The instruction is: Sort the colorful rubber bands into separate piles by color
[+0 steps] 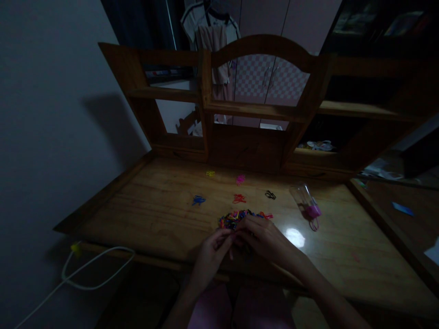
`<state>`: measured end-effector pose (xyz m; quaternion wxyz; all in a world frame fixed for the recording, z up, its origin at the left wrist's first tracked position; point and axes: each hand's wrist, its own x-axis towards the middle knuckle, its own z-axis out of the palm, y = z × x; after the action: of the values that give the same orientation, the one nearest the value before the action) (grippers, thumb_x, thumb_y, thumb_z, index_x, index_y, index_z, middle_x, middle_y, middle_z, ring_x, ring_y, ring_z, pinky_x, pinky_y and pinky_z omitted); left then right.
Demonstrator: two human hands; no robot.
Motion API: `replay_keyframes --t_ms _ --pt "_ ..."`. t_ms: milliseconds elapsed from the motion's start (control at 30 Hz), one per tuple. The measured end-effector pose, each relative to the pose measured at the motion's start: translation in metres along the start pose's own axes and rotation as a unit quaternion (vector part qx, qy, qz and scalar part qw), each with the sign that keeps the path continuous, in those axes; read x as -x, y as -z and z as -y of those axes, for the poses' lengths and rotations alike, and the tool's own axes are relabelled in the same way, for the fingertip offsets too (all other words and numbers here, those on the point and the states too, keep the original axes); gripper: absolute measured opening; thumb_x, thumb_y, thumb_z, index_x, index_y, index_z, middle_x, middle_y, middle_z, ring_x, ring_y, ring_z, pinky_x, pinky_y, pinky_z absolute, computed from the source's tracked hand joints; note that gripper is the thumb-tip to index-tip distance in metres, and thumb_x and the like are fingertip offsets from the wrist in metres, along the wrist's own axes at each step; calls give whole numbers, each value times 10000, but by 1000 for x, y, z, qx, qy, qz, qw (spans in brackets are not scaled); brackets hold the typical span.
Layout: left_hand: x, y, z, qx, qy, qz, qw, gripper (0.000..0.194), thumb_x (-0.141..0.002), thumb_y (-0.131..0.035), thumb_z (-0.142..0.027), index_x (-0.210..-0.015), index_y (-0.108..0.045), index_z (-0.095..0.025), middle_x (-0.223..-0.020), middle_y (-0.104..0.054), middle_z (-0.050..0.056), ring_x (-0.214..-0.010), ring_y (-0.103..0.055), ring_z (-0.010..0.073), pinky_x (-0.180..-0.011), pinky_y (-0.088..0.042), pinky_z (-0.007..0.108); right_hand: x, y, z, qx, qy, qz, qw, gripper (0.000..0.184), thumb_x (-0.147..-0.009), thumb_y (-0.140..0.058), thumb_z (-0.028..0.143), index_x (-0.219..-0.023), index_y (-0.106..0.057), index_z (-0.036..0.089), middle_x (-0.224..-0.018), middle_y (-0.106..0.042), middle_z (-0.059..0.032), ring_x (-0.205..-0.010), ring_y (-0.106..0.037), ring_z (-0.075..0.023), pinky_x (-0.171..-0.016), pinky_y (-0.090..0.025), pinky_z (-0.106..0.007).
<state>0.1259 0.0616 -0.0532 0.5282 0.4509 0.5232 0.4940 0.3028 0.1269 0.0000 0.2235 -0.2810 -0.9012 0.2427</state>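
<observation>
A mixed heap of small coloured loops (236,218), which look like paper clips, lies near the front edge of the wooden desk (164,205). Just in front of it, the pinched fingertips of my left hand (213,250) and my right hand (259,233) meet. Whatever they hold is too small and dark to name. Beyond the heap lie separate single-colour groups: blue clips (198,200), red clips (239,198), black clips (270,195), yellow clips (210,173) and pink clips (240,179).
A clear bottle with a pink cap (313,211) lies on its side at the right. Behind the work surface rises a wooden shelf unit (254,112). A white cable (99,285) loops by the left front edge. Light glares on the desktop beside my right forearm.
</observation>
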Motion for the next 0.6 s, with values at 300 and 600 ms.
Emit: replay_keyframes --t_ms 300,600 --pt "1 1 1 -15 -2 -3 1000 297 -865 -588 -446 -934 -684 -174 -640 -629 0 -588 -565 139 -608 -438 217 -1 2 3 -1 -1 4 1000 153 -964 -491 158 -996 -633 208 -926 -648 -26 -821 -601 -141 -747 -463 -261" --pt "1 1 -2 7 -16 -9 1000 259 -903 -550 -411 -970 -627 -174 -638 -574 -20 -621 -550 128 -632 -436 209 1 2 0 11 2 -12 1000 117 -956 -522 193 -997 -630 208 -935 -654 -35 -835 -601 -155 -747 -457 -269"
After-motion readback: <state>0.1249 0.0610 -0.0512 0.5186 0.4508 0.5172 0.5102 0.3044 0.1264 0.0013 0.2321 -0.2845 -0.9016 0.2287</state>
